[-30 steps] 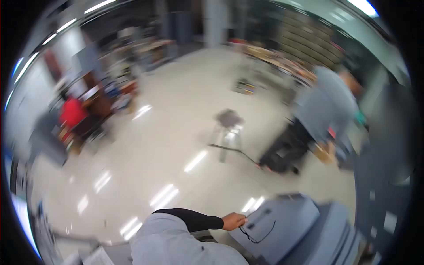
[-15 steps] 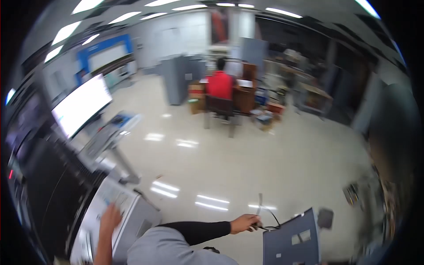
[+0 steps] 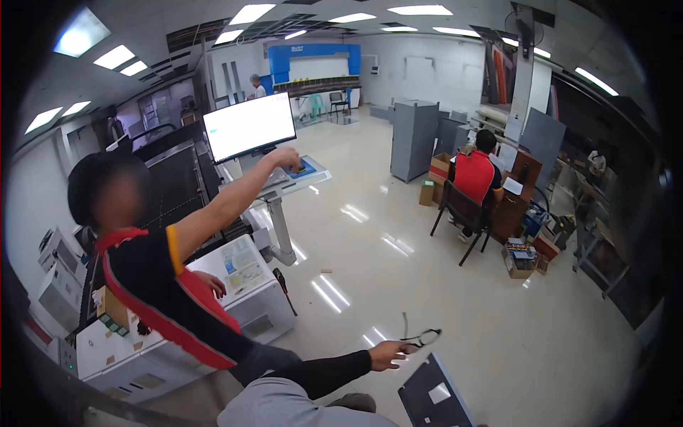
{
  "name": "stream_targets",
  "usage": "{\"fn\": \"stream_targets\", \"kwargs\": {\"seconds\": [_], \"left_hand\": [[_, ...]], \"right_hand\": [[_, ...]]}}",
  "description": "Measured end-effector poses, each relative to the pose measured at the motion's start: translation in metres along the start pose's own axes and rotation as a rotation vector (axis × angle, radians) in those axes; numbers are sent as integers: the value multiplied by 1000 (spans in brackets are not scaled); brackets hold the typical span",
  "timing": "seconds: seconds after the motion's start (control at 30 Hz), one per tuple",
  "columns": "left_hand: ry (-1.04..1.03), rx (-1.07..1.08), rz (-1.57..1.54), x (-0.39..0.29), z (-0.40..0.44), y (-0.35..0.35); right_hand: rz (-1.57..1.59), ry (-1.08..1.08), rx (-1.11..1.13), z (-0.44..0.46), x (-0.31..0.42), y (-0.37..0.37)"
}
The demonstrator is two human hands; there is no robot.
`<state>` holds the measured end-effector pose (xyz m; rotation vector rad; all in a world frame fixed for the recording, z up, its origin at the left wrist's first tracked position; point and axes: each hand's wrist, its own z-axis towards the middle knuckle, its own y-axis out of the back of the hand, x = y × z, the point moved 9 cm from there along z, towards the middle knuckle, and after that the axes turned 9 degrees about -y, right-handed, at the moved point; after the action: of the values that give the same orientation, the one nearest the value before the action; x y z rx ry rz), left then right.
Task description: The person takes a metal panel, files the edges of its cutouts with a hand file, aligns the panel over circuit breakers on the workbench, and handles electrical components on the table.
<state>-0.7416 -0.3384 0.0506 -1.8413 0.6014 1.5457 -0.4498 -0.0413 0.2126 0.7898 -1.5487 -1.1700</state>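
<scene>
- My view has just swung left: half a second ago the seated person [image 3: 475,171] was near the middle, and now the screen [image 3: 249,127] and the co-worker [image 3: 178,302] fill that side.
- I had only the co-worker's forearm and hand low at the left; now I have head, torso and an arm raised, its hand [image 3: 286,158] stretched out before the screen's lower edge.
- The left hand [image 3: 389,355] has kept its grip through the turn: fingers closed on the glasses [image 3: 430,338], which stick out past the fingertips over the floor, one arm pointing up.
- The panel [image 3: 418,391] lies just below the glasses in my view; I cannot tell whether they touch, though I see a gap.
- For the handling, I judge little has altered: the glasses look simply held while the head faces elsewhere.
- The right hand is out of my view, so I cannot tell its state.
- The fingers cover part of the glasses, so I can't make out exactly where they pinch.
- The bottom edge cuts off the panel and the grey shirt [image 3: 277,406].
- The screen is washed almost white; I can read nothing on it.
- The far right is dark and smeared.
</scene>
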Motion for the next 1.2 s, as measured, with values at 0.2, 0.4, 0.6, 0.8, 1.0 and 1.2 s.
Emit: {"fn": "stream_targets", "kwargs": {"seconds": [0.2, 0.4, 0.6, 0.8, 1.0, 1.2], "left_hand": [[349, -355, -691, 59, -3, -1], [443, -412, -721, 81, 85, -15], [549, -431, -679, 50, 194, -47], [181, -558, -48, 122, 340, -35], [-11, -701, -167, 59, 471, -150], [-193, -765, -329, -26, 593, -259]], "right_hand": [[-62, 246, 182, 109, 0, 14], [-117, 272, 128, 185, -17, 51], [-49, 198, 68, 228, -66, 102], [100, 118, -54, 251, -164, 114], [169, 3, -93, 288, -289, 157], [242, -35, -141, 333, -406, 214]]}}
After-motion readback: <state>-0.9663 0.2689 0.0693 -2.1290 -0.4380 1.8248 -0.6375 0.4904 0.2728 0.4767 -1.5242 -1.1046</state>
